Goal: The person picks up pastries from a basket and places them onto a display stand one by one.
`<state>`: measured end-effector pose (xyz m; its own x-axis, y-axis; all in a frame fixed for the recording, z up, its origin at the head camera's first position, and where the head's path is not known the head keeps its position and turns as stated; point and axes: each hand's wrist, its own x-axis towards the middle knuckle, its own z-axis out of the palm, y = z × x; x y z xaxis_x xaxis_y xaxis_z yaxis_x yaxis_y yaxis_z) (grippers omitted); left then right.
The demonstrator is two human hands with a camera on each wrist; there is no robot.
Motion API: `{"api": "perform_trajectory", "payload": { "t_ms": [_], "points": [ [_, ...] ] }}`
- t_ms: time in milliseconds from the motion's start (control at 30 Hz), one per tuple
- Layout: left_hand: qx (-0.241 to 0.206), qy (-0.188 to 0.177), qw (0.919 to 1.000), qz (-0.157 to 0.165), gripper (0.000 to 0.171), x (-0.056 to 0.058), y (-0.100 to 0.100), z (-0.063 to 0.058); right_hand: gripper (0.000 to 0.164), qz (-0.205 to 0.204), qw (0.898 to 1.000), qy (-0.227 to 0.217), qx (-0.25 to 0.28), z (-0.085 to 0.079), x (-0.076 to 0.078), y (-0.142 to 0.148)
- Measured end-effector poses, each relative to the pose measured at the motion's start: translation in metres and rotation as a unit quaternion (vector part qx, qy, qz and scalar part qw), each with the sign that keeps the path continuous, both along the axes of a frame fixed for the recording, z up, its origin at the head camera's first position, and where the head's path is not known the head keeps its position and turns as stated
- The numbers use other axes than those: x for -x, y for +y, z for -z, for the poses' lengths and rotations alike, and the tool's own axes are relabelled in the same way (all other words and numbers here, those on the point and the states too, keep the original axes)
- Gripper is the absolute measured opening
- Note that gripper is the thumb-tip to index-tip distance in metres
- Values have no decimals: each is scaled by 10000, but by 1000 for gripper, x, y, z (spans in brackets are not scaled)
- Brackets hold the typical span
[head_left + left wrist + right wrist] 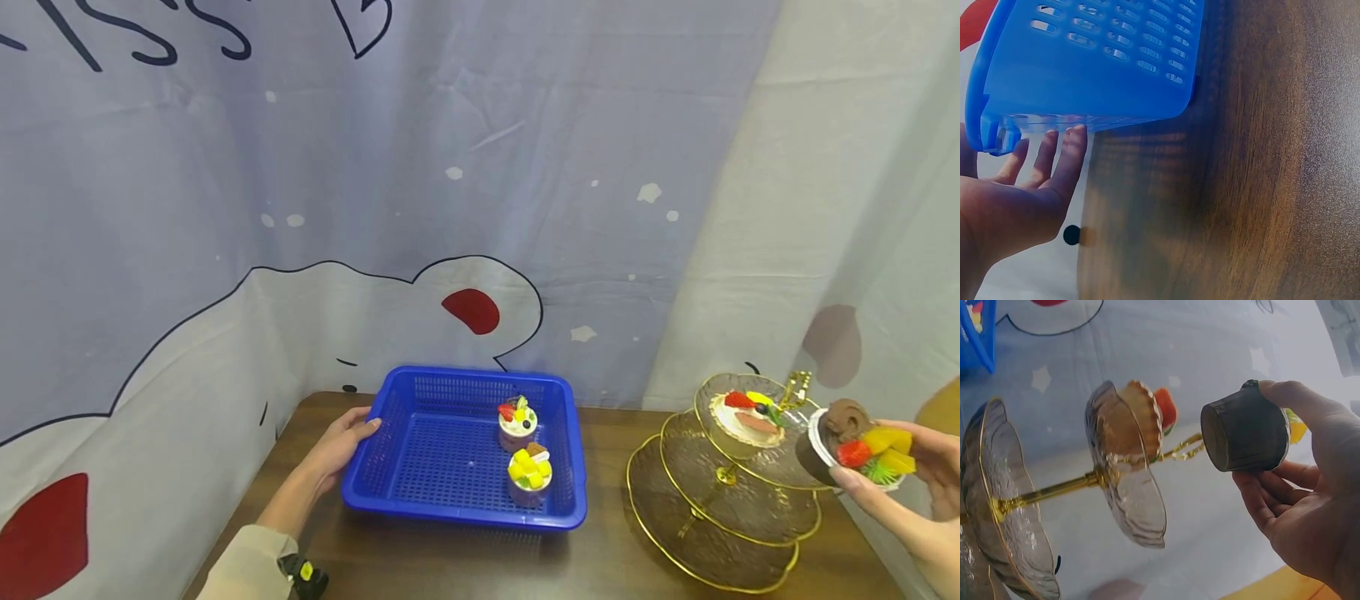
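My right hand (918, 492) holds a chocolate cupcake (855, 442) in a dark cup, topped with a chocolate swirl and fruit pieces, beside the top tier of a glass stand. In the right wrist view, thumb and fingers grip the cup (1244, 431) from opposite sides, its base facing the stand. My left hand (341, 446) grips the left rim of a blue plastic basket (465, 521), thumb at the rim and fingertips against the outer wall. Inside the basket's right part stand a strawberry-topped cupcake (517, 425) and a mango-topped cupcake (529, 477).
The three-tier stand (738, 517) has gold-edged glass plates and a gold handle (797, 388). On its top plate sits a fruit-topped tart (746, 423). Everything stands on a brown wooden table (592, 550), with a printed curtain (600, 250) hanging close behind.
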<state>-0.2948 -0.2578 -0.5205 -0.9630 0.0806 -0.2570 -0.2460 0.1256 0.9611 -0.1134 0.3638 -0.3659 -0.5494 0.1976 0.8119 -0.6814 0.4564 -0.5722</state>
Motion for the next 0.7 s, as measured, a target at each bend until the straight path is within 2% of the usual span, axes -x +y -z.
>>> {"api": "perform_trajectory", "payload": {
  "t_ms": [133, 200, 333, 533, 700],
  "points": [
    [41, -26, 10000, 16, 54, 1, -2, 1, 55, 325, 9994, -101, -76, 2, 4, 8],
    [38, -21, 10000, 11, 54, 1, -2, 2, 61, 692, 9969, -367, 4, 3, 6, 9],
    [-9, -19, 10000, 9, 54, 1, -2, 2, 75, 1319, 9858, -999, 286, 7, 11, 11],
    [-11, -47, 10000, 35, 54, 1, -1, 1, 69, 1403, 9781, -1326, 779, 15, 16, 17],
    [-7, -53, 10000, 48, 54, 0, -2, 1, 68, 1569, 9738, -1573, 483, 19, 19, 18]
  ]
}}
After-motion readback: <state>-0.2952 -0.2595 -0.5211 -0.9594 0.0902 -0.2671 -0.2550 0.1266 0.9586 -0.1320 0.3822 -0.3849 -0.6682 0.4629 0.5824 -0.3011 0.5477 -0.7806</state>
